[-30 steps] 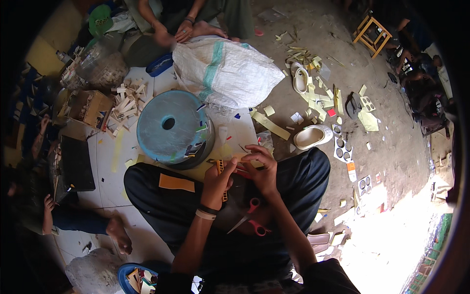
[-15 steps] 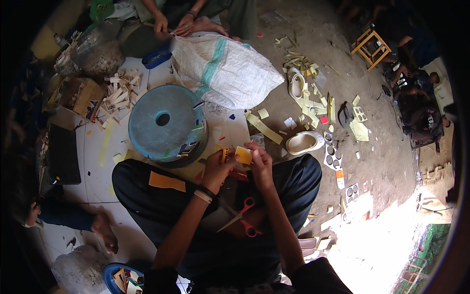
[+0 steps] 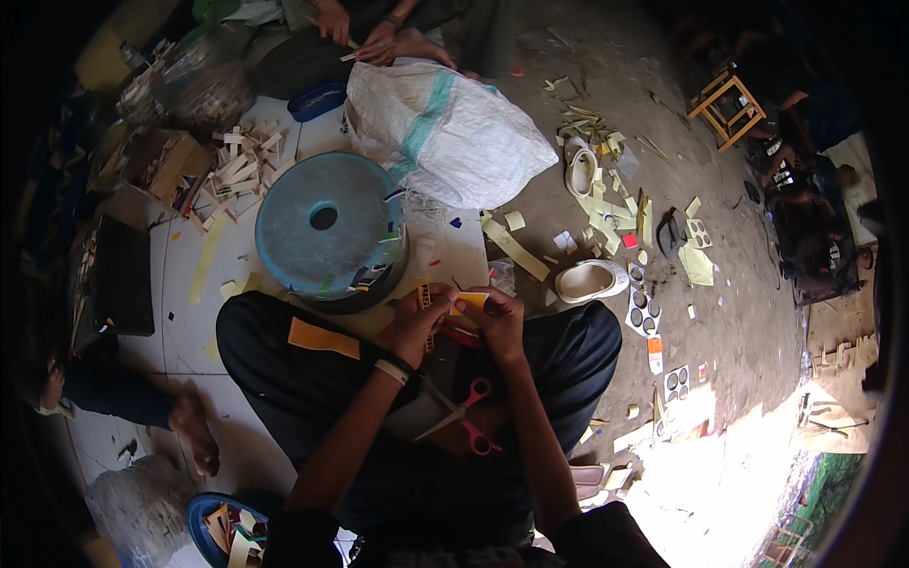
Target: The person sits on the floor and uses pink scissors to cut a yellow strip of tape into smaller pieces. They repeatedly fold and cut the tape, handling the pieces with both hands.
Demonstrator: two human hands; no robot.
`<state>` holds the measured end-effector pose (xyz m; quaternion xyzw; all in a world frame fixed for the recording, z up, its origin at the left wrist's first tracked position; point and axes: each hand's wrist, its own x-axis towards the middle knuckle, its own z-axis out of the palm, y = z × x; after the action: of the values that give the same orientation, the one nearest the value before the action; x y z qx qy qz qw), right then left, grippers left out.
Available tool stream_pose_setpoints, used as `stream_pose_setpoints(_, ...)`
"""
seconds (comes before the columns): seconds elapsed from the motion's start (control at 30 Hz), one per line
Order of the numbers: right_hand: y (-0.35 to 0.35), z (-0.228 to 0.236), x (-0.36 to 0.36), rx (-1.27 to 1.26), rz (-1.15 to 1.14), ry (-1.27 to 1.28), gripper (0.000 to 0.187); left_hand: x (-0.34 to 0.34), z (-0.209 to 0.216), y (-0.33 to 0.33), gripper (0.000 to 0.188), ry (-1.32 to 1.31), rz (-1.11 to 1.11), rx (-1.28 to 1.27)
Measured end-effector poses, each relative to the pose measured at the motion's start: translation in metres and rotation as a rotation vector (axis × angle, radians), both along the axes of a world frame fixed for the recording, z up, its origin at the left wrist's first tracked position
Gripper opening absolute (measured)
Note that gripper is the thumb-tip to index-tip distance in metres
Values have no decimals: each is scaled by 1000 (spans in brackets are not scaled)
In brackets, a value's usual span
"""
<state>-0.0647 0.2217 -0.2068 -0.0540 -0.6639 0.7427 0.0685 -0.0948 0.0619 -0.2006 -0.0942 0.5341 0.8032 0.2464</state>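
Note:
I sit cross-legged in dark trousers. My left hand (image 3: 417, 327) and my right hand (image 3: 494, 324) meet in front of me, both pinching a small orange-yellow card piece (image 3: 466, 303). A thin wooden strip (image 3: 423, 297) stands by my left fingers. Red-handled scissors (image 3: 464, 417) lie on my lap below the hands. An orange card rectangle (image 3: 323, 338) rests on my left thigh. A white band is on my left wrist.
An upturned blue round tub (image 3: 327, 227) stands just ahead, a white woven sack (image 3: 445, 133) behind it. Wooden sticks (image 3: 241, 161) lie far left, yellow offcuts (image 3: 606, 189) and a white shoe (image 3: 592, 279) to the right. Another person's hands (image 3: 365, 28) work at the top; a bare foot (image 3: 189, 431) lies at the left.
The view has shifted, so everything has slid slightly in frame. My hands stay together on the small orange piece, turned a little; the scissors remain on my lap.

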Motion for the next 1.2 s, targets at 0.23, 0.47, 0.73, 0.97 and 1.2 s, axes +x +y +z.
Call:
stream_pose_setpoints(0.23,9,-1,2,-107,-72,-134,16,1,-4,-2,23,13,77,-26)
stream_pose_setpoints(0.47,1,1,-3,-56,-320,-103,20,0,-4,-4,25,23,104,-5)
stream_pose_setpoints(0.73,14,-26,0,87,-361,-222,19,-1,-8,-4,23,26,117,-11)
stream_pose_setpoints(0.97,14,-35,0,-5,-364,-69,15,0,-4,-3,21,21,130,-58)
stream_pose_setpoints(1.2,16,-51,-2,-26,-336,35,17,2,-2,-7,22,28,135,-55)
